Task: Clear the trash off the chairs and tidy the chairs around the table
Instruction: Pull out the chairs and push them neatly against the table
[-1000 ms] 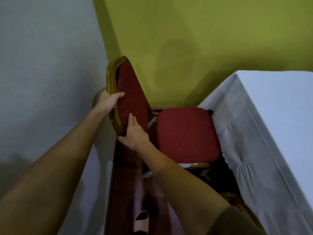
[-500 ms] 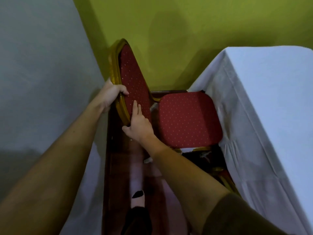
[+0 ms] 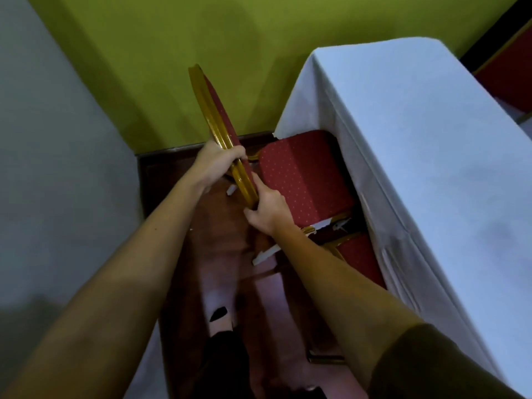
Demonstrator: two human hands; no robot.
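A red padded chair with a gold frame stands in the corner; its backrest (image 3: 214, 122) is seen almost edge-on and its seat (image 3: 302, 174) reaches partly under the white tablecloth. My left hand (image 3: 217, 162) is wrapped around the gold edge of the backrest. Lower on the same edge, my right hand (image 3: 266, 207) grips the frame. The table (image 3: 431, 145) under the white cloth stands to the right. No trash shows on the seat.
A second red chair seat (image 3: 361, 260) sits nearer me, tucked against the cloth. White scraps (image 3: 266, 254) lie on the dark red floor below the chairs. A green wall is ahead, a grey wall on the left. Another red chair (image 3: 509, 73) shows at top right.
The chair has slid right, its seat going further under the tablecloth, and its backrest has turned edge-on. My right hand went from flat on the padding to gripping the frame.
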